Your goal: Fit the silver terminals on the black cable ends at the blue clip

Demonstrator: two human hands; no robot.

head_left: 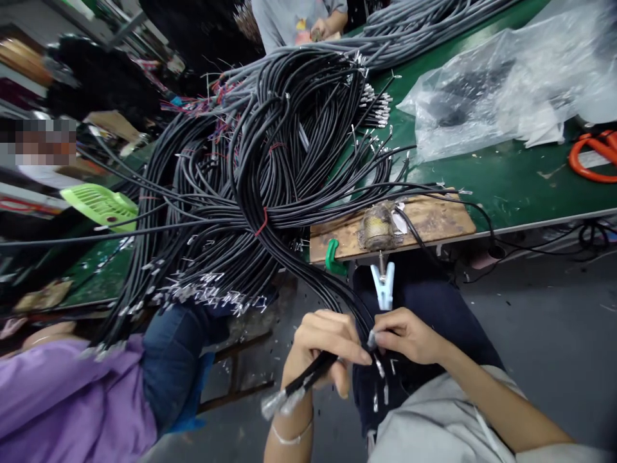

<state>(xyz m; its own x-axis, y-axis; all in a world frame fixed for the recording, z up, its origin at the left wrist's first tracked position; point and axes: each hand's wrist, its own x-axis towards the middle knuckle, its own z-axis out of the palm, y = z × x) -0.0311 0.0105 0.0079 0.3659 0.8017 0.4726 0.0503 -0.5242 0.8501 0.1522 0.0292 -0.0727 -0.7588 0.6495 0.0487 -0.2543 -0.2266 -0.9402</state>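
Observation:
My left hand is closed round several black cables, whose silvery, foil-like ends stick out below the wrist side. Close beside it, my right hand pinches the silvery end of a black cable; the fingertips partly cover it. More silvery cable ends hang just under both hands, over my lap. From there the black cables run up to a large looped bundle on the bench, with a red tie round it.
A small motor-like device with a light blue clothespin on its shaft sits on a wooden board. A green clamp grips the board. Plastic bags and orange-handled scissors lie right. A purple-clad person sits left; another stands opposite.

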